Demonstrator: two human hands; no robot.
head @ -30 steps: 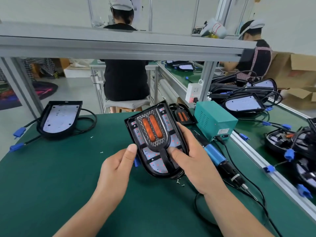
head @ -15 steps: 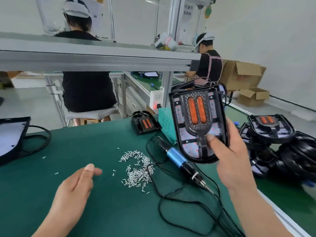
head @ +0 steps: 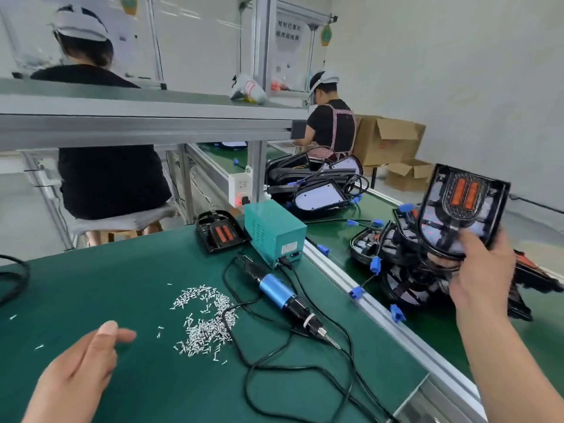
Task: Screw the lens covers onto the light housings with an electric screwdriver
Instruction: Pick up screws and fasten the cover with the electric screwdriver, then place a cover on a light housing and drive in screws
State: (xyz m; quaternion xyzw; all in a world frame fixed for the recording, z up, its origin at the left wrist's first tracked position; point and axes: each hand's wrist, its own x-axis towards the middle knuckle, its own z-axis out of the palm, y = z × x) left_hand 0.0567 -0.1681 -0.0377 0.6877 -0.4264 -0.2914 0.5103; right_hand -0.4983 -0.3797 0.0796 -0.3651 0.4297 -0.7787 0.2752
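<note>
Our right hand (head: 482,279) grips a seemingly finished light housing (head: 464,209) above the stack of housings (head: 406,270); our left hand (head: 79,370) hovers open and empty near the loose screws (head: 204,322); setting down, then reaching the idle electric screwdriver (head: 283,296), likely follows.

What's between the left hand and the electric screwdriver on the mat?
In the head view, a pile of screws lies on the green mat between left hand and electric screwdriver, a black cable loop at its screwdriver-side edge.

**Housing carried off to the right**

I see my right hand (head: 482,279) has taken the light housing (head: 457,215) from frame centre to the right edge, above the piled housings (head: 393,270). My left hand (head: 79,367) has let go and now hovers lower left.
</note>
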